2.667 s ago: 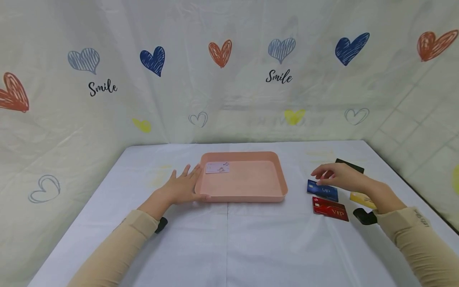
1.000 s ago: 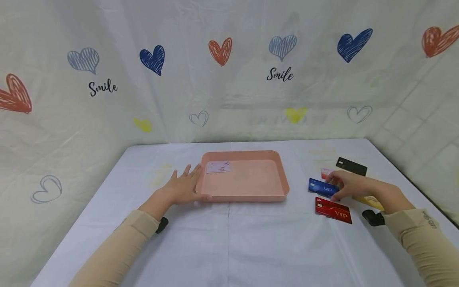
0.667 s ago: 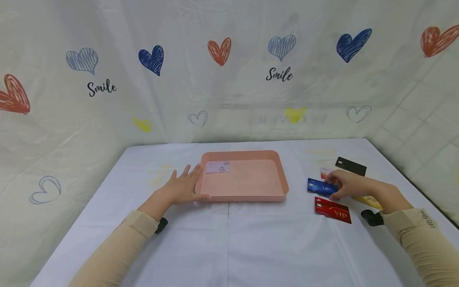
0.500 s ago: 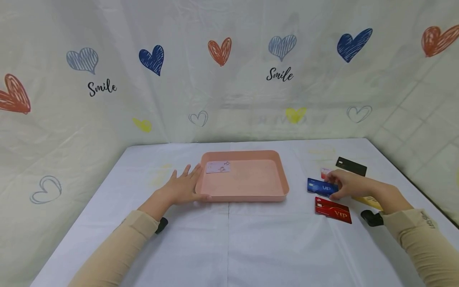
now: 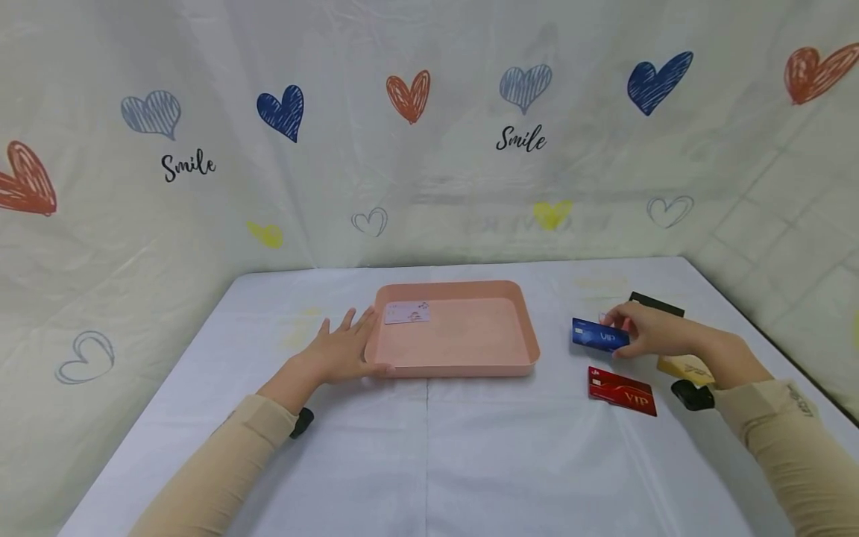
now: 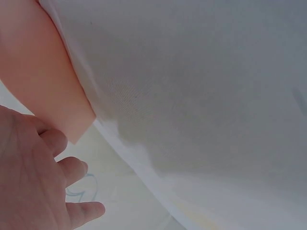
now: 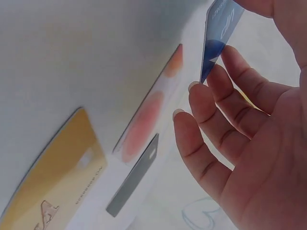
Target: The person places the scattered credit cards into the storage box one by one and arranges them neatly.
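Pinching blue card (image 5: 597, 335) by right end with right hand (image 5: 654, 330), just above white table (image 5: 523, 455), right of pink tray (image 5: 473, 339); best to grip firmly, tilt little, clear near red card (image 5: 622, 391); touching tray's left end with left hand (image 5: 333, 356), fingers spread.

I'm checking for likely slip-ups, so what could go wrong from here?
The blue card might slip or twist, as the right hand pinches it near one end. The pink tray could shift if bumped, since the left hand only rests spread against its side.
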A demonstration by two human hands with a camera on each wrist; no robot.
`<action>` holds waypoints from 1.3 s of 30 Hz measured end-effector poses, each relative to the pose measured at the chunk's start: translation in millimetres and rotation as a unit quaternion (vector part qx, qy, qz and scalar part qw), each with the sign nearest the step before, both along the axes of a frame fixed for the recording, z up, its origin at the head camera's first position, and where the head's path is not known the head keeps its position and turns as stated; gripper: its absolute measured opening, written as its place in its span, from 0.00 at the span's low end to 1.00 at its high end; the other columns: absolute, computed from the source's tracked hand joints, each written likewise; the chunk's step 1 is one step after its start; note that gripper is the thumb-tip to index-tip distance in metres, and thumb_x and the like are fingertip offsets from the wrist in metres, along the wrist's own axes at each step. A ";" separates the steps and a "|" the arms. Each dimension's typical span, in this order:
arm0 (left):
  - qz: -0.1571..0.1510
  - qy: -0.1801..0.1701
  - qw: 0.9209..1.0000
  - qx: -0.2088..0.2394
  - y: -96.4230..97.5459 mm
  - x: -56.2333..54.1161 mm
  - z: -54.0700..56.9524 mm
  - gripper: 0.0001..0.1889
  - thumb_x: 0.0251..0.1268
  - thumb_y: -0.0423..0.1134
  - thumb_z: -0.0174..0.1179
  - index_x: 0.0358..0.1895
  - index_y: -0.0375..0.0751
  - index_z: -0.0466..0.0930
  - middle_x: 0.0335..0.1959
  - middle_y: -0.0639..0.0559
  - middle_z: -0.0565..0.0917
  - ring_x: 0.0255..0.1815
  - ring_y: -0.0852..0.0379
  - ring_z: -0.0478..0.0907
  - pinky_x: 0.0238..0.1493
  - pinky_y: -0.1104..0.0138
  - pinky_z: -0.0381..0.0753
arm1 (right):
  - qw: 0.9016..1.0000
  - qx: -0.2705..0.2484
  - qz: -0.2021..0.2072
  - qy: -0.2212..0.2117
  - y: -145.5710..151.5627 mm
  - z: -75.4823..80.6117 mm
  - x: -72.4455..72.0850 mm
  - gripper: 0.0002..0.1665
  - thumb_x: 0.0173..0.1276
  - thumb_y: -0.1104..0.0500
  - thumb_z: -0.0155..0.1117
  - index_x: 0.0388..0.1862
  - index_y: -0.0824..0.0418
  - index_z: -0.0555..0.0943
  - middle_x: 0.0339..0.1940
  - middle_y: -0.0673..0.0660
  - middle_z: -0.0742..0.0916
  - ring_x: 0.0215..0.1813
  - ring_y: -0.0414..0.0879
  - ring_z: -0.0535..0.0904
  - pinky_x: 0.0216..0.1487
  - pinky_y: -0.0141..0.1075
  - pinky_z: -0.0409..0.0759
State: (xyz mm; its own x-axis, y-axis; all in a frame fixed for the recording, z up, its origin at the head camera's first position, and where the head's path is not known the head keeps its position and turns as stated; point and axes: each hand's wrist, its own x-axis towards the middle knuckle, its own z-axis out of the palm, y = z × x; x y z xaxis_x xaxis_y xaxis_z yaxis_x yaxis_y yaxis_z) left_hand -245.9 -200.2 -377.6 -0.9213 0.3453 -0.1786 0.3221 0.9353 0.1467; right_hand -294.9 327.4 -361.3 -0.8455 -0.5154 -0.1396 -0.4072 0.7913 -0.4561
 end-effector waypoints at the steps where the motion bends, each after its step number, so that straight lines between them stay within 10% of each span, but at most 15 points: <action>1: 0.001 -0.001 1.000 0.000 0.0 0.1 0.3 0.61 0.63 0.77 0.53 0.84 0.37 0.40 0.85 0.45 0.44 0.83 0.38 0.39 0.74 0.31 0.40 | 1.000 0.001 0.000 0.000 -1.0 1.4 -0.5 0.33 0.59 0.59 0.80 0.57 0.74 0.75 0.46 0.58 0.78 0.47 0.52 0.73 0.42 0.32 0.80; 39: 0.000 0.003 1.000 -0.004 -1.2 -0.8 -2.3 0.61 0.63 0.78 0.52 0.84 0.37 0.41 0.85 0.46 0.43 0.83 0.38 0.39 0.74 0.31 0.40 | 1.000 0.003 0.020 0.011 -66.5 43.7 -30.1 0.31 0.61 0.62 0.78 0.59 0.73 0.75 0.49 0.62 0.80 0.53 0.59 0.74 0.54 0.51 0.80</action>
State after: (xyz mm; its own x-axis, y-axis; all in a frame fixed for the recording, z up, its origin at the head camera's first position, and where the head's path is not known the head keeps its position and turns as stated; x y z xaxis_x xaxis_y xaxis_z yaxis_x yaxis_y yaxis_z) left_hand -246.7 -201.4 -379.9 -0.9226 0.3436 -0.1754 0.3225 0.9364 0.1382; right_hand -325.0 260.9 -317.7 -0.8275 -0.5476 -0.1241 -0.4479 0.7771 -0.4422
